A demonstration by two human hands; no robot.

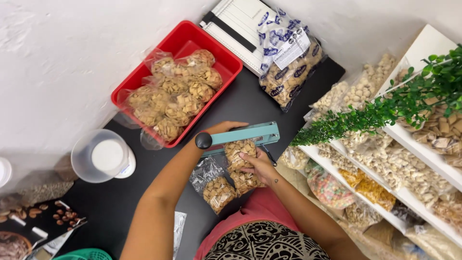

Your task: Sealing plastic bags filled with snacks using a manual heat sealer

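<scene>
A teal heat sealer (255, 134) with a black knob (203, 140) sits on the black table. My left hand (224, 127) lies over its arm and grips it from behind, with the arm down. A small clear bag of tan cereal squares (239, 150) has its top under the sealer arm. My right hand (261, 167) holds this bag from the right side. A second small bag of the same squares (219, 193) lies on the table just below and to the left.
A red tray (226, 55) holding several filled bags stands behind the sealer. Beside it are a large printed bag of squares (288, 62) and a white board (238, 21). A lidded clear tub (103, 156) stands at left. White shelves (409, 192) of snack packets and a green plant (394, 106) fill the right.
</scene>
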